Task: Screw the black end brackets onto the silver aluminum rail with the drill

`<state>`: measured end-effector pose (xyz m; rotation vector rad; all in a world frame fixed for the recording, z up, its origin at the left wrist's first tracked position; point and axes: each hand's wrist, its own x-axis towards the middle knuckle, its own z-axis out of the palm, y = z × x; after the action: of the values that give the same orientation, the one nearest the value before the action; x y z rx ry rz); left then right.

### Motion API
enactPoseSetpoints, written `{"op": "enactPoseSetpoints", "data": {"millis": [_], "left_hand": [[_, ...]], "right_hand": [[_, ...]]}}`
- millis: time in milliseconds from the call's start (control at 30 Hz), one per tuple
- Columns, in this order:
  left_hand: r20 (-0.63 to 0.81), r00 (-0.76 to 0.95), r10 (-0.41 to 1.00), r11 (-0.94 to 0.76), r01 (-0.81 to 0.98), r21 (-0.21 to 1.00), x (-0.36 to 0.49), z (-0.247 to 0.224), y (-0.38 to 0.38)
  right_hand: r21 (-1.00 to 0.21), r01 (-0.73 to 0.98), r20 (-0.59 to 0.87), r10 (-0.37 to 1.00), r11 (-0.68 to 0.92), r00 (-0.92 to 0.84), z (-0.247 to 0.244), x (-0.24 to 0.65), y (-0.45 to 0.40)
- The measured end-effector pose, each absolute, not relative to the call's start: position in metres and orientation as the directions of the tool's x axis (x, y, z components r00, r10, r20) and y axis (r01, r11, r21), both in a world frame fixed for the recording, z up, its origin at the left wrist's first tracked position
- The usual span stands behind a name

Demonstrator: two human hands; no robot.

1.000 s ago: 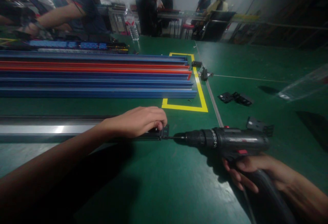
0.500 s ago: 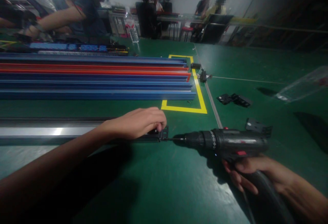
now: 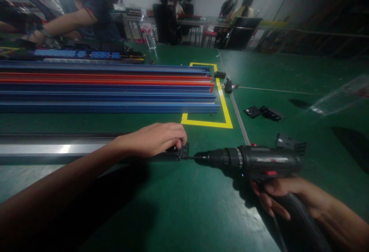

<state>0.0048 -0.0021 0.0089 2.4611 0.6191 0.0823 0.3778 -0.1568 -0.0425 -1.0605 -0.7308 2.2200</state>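
My left hand [image 3: 160, 138] is curled over the end of the rail [image 3: 57, 149], thumb tucked under and fingers bent down against the black bracket [image 3: 186, 150]; just how the fingertips pinch it is hidden from me. The bracket sits at the rail's right end, its slotted edge poking out past my knuckles. My right hand [image 3: 281, 194] is wrapped around the grip of the drill [image 3: 242, 158], fingers bent around by the trigger; whether it is squeezed I can't make out. The bit [image 3: 196, 157] runs level to the near edge of the bracket, though what its tip seats in is too small to see. As I judge it, good work here means holding the drill in line with the rail, pushing straight along the bit, and using short, slow squeezes so it doesn't skip. The left hand needs firm downward pressure so the rail can't twist on the bench [image 3: 173, 213], with the fingertips clear of the bit's line. As for writing, the drill's collar [image 3: 240, 158] bears pale marks like numerals, too fine to read; the upright bottle [image 3: 148, 35] has a red-marked label, blurred; I can read no brand anywhere.
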Motion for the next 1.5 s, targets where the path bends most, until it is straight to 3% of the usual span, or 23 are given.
{"op": "enactPoseSetpoints", "data": {"millis": [1500], "left_hand": [[-0.072,0.891,0.449,-0.719,0.408,0.562,0.004,0.007,-0.001]], "right_hand": [[-0.667,-0.347,-0.366,0.696,-0.659,-0.618,-0.053,0.381,-0.156]]}}
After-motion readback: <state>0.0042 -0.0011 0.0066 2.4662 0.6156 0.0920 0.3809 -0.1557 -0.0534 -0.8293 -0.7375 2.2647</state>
